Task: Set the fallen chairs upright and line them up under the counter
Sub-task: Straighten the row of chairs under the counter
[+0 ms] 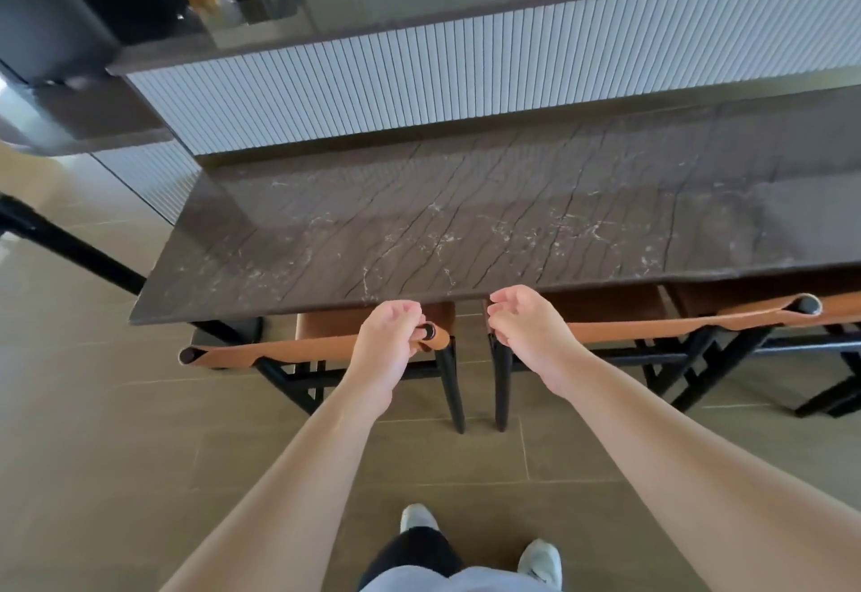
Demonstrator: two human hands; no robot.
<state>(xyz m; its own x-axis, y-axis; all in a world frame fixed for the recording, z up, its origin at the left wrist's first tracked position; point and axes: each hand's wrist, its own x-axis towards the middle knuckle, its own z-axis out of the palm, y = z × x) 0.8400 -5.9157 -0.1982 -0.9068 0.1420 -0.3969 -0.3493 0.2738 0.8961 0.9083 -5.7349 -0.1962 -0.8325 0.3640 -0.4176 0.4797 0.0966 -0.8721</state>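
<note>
You had your left hand (384, 347) gripping the left chair's (307, 347) backrest post and your right hand (529, 330) curled on the middle chair's (647, 323) rail end, both chairs upright, rails parallel to the counter (466, 228) edge dead ahead.

left chair (298, 349): upright, tan sling back on black frame, seat tucked under the worktop (466, 228); back's right end post under the left hand (386, 349)
middle chair (652, 326): upright, same make, beside the right hand (526, 335), which covers its left post
right chair (838, 312): upright, partly cut off, well right of the right hand
</note>
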